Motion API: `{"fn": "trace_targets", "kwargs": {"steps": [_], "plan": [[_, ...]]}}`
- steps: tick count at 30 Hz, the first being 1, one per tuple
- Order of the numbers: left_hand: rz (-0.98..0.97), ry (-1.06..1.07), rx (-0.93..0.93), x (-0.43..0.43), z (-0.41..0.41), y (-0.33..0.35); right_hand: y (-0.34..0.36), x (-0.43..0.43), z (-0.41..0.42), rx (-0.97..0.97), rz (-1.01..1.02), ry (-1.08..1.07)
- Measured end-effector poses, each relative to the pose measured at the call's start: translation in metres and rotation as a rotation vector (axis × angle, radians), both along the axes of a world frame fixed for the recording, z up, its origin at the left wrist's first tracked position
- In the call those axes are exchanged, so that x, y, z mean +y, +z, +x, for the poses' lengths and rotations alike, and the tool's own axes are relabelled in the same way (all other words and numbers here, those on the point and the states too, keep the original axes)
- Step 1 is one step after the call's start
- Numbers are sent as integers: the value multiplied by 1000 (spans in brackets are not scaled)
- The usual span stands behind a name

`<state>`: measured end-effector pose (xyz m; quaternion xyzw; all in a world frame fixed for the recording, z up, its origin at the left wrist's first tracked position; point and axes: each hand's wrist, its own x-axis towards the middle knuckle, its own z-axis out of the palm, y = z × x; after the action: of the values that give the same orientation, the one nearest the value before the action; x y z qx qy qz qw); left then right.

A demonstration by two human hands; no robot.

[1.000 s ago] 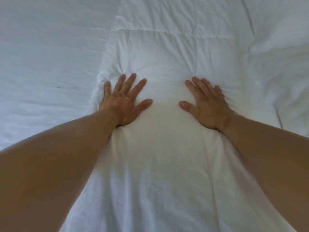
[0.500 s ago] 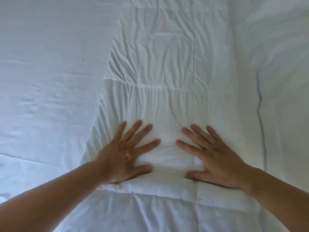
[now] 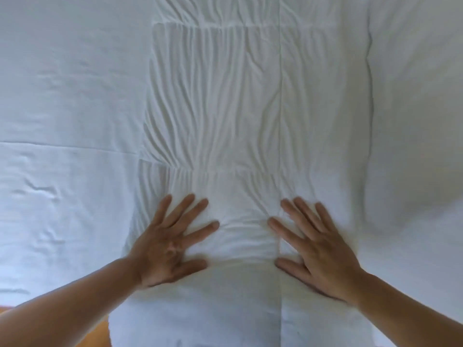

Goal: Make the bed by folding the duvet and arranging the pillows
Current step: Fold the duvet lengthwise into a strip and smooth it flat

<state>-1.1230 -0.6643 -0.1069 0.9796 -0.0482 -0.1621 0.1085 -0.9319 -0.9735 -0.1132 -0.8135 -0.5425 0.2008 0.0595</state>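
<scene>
A white quilted duvet point(image 3: 238, 108) lies folded into a long strip down the middle of the bed, creased with many lengthwise wrinkles. My left hand point(image 3: 167, 246) lies flat on its near left part, fingers spread and straight. My right hand point(image 3: 318, 249) presses flat on the near right part, fingers also spread. Both palms are down on the fabric and neither hand grips anything. No pillow is in view.
The white bed sheet point(image 3: 62, 121) spreads to the left of the duvet, with more white bedding point(image 3: 421, 121) on the right. A strip of orange-brown floor point(image 3: 95, 331) shows at the bottom left past the bed's near edge.
Both hands have slid back along the duvet toward me, staying flat. More of the wrinkled strip shows beyond the fingers, and the bed's near edge and floor have come into view.
</scene>
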Motion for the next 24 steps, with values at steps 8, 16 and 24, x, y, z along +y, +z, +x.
{"fn": "trace_targets", "kwargs": {"steps": [8, 16, 24], "plan": [[19, 34, 70, -54, -91, 27, 30, -34, -66, -57, -138, -115], [-4, 275, 5, -60, -158, 13, 13, -122, -136, 32, -102, -206], [-412, 1388, 63, -91, -185, 15, 3, -147, -155, 458, 64, -1118]]}}
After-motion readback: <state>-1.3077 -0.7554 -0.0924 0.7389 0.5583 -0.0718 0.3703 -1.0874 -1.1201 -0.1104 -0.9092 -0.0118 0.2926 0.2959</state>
